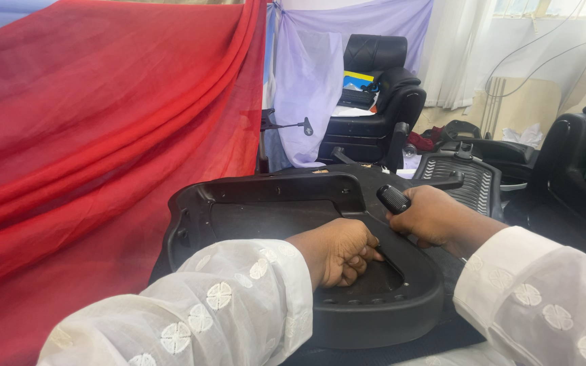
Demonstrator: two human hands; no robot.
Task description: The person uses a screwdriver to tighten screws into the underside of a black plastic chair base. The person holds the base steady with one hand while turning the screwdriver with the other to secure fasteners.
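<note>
A black plastic chair part (239, 203), a wide shell with a raised rim, lies in front of me. My left hand (337, 251) rests inside its hollow with the fingers curled against the inner rim. My right hand (428, 217) is closed around a tool with a black ribbed handle (393, 198), held at the shell's right edge. Both arms wear white sleeves with round embroidered flowers. The tool's tip is hidden behind my hand.
A red sheer cloth (89, 135) hangs over the left half. A lilac cloth (313, 74) hangs behind. A black padded office chair (374, 95) stands at the back, a ribbed black chair back (473, 183) lies to the right, and another black chair (578, 169) stands at the far right.
</note>
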